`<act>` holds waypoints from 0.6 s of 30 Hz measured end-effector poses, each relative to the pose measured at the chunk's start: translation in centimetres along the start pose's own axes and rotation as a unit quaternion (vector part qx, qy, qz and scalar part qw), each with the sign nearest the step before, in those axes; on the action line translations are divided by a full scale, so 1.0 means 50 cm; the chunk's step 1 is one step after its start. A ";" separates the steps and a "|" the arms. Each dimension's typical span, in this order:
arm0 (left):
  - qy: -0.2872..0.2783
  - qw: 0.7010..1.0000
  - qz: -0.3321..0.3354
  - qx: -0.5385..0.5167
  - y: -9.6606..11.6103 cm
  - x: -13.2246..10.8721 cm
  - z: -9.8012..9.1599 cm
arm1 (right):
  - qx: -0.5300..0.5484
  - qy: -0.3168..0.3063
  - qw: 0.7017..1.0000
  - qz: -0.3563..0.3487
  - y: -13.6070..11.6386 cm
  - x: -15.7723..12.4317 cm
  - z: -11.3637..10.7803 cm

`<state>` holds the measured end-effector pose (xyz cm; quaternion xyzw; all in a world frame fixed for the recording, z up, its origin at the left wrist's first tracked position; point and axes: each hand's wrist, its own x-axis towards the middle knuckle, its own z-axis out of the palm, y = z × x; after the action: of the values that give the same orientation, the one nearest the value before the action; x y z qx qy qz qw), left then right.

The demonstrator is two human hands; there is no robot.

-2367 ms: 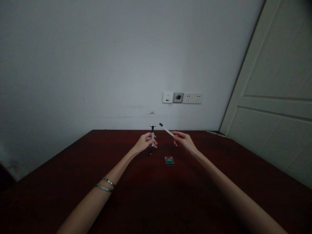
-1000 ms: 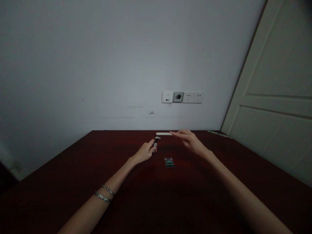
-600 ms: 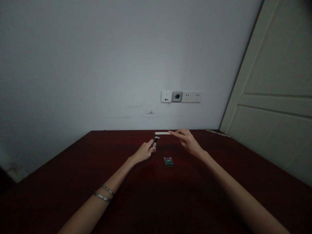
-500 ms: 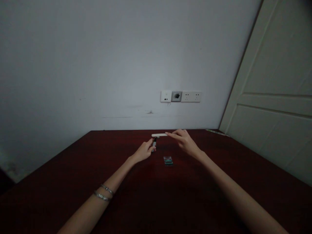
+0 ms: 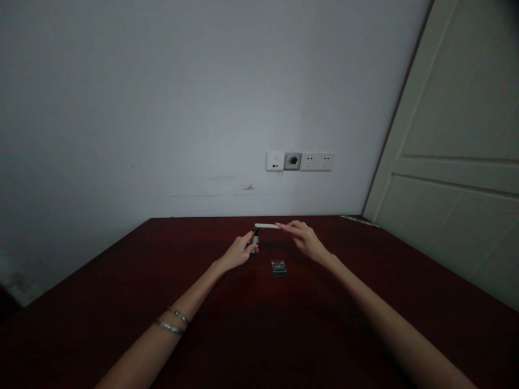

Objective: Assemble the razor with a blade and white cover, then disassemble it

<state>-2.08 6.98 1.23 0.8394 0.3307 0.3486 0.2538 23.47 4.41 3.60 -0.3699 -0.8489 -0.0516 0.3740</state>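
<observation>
My left hand (image 5: 240, 252) is closed around a small grey-and-black handle (image 5: 255, 241), held upright above the table. In my right hand (image 5: 304, 236), the fingertips pinch one end of a flat white strip (image 5: 266, 226), which lies nearly level. The strip's left end meets the top of the handle in view; whether the two are joined I cannot tell. Between and nearer than both hands, a small clear case (image 5: 279, 268) with something green inside lies on the dark red table (image 5: 259, 324).
A pale wall (image 5: 203, 108) rises behind the table, with a row of sockets (image 5: 300, 161). A white panelled door (image 5: 454, 162) stands on the right. By the far right edge lies a thin printed strip (image 5: 360, 221).
The white strip has shifted slightly right relative to the handle, so its left end now sits at the handle's top. Both hands have barely moved.
</observation>
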 end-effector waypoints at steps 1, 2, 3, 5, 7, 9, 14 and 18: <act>0.001 1.000 0.002 -0.004 0.001 0.000 -0.001 | 0.009 -0.002 1.000 0.001 0.005 -0.003 0.000; 0.001 1.000 0.003 -0.007 0.002 0.001 -0.002 | 0.015 -0.002 1.000 0.002 0.009 -0.005 -0.001; 0.002 1.000 0.005 -0.009 0.002 0.001 -0.003 | 0.016 0.002 1.000 0.004 0.013 -0.006 -0.003; 0.004 1.000 0.005 -0.012 0.002 0.000 -0.003 | 0.010 0.014 1.000 0.006 0.012 -0.005 -0.009; 0.002 1.000 0.007 -0.013 0.003 -0.001 -0.002 | 0.006 0.023 1.000 0.003 0.001 0.001 -0.012; -0.002 1.000 0.012 -0.008 0.007 -0.001 -0.001 | 0.003 0.028 1.000 -0.002 -0.012 0.008 -0.011; -0.003 1.000 0.013 0.002 0.017 -0.001 -0.005 | -0.018 0.035 0.999 -0.034 0.008 0.001 -0.004; -0.004 1.000 0.011 0.008 0.014 -0.006 -0.009 | -0.062 0.060 0.996 -0.035 0.041 -0.014 -0.008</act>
<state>-2.30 6.42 1.84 0.8464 0.3234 0.3451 0.2447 25.41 5.34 3.00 -0.3590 -0.8324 -0.1393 0.3984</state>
